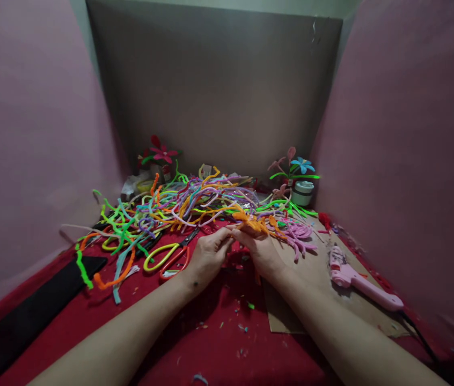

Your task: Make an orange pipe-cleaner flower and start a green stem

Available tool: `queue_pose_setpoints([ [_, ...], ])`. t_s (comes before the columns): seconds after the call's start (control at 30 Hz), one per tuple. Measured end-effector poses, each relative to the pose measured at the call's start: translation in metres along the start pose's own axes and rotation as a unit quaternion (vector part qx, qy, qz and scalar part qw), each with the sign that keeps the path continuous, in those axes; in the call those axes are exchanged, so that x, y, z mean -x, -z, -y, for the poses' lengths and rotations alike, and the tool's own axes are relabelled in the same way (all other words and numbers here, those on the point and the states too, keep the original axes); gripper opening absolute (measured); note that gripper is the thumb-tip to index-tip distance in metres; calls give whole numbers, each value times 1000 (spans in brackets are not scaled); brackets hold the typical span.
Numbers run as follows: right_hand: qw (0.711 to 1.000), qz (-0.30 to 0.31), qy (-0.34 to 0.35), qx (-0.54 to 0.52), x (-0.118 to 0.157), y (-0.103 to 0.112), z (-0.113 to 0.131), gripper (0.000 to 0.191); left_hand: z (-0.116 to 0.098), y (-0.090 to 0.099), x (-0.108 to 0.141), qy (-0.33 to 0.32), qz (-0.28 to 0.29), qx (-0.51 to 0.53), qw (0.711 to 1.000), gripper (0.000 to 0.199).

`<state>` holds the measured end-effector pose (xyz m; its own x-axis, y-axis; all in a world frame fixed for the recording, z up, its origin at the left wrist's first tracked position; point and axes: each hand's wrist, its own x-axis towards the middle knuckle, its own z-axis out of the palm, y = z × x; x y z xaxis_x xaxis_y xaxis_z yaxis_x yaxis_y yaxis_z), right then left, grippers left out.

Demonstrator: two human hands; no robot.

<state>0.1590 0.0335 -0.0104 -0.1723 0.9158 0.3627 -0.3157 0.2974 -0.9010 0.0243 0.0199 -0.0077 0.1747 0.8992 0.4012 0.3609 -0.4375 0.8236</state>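
Observation:
My left hand [210, 252] and my right hand [262, 252] meet over the red cloth, fingertips pinched together. Orange pipe cleaners [251, 222], bent into petal-like loops, show at and just beyond my fingers; the exact grip is partly hidden. Beside my right hand lies a bunch of pink pipe cleaner pieces [300, 236] on a cardboard sheet [285, 308]. Scissors with one yellow and one red handle loop [161, 257] rest to the left of my left hand. A large tangle of coloured pipe cleaners [195, 198] spreads behind both hands.
A pink glue gun [361, 281] lies on the cardboard at right, its cord trailing forward. Pipe cleaner flowers [162, 154] stand at back left, and a blue flower [302, 165] rises near a white container [302, 193]. Left lies a black strip [34, 316]. Pink panels flank the table.

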Motion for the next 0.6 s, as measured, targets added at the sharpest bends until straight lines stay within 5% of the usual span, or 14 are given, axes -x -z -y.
queue_pose_setpoints([
  [0.23, 999, 8, -40, 7, 0, 6, -6, 22, -4, 1, -6, 126, 78, 242, 959, 20],
  [0.6, 980, 75, -114, -142, -4, 10, -8, 20, 6, 12, -7, 211, 235, 467, 826, 13],
])
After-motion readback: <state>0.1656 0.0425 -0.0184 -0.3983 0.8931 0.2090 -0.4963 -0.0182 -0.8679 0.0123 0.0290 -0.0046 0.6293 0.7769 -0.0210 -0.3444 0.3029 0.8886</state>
